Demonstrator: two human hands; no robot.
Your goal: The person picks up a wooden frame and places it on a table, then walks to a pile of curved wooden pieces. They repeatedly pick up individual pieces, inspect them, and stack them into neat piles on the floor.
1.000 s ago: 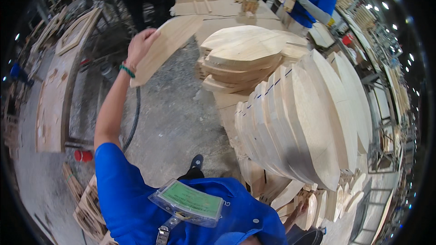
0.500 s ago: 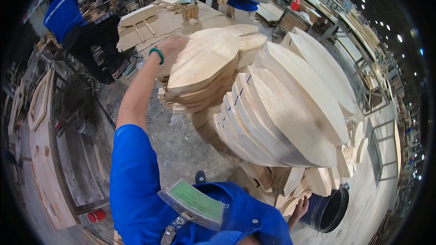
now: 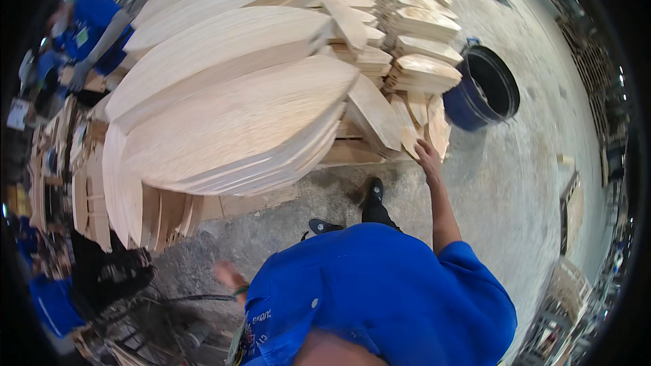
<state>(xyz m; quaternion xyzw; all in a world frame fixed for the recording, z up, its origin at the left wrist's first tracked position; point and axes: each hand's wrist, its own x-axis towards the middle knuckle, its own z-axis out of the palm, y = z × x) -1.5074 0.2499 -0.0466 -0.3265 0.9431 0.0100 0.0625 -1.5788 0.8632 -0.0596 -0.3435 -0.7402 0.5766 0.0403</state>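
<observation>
My right hand (image 3: 427,156) reaches forward at the right end of the wood stacks. Its fingers are apart at the lower tip of a narrow pale wooden piece (image 3: 408,137); whether they touch it is unclear. Hanging low on the left, over the floor, my left hand (image 3: 229,276) is smeared by motion and near no wooden part. A large stack of curved, leaf-shaped wooden panels (image 3: 237,122) lies in front of me to the left. Beside its right end leans a flat wooden board (image 3: 374,114).
Piles of shorter pointed wooden pieces (image 3: 424,73) stand beyond my right hand. To their right is a dark blue bucket (image 3: 475,98) on the concrete floor (image 3: 529,163). A co-worker in blue (image 3: 98,27) stands far left; another person in blue (image 3: 54,305) is lower left.
My view has swung to the right. My left hand has left the wooden panels and dropped to my side. My right hand has stretched forward to the narrow pieces near the bucket.
</observation>
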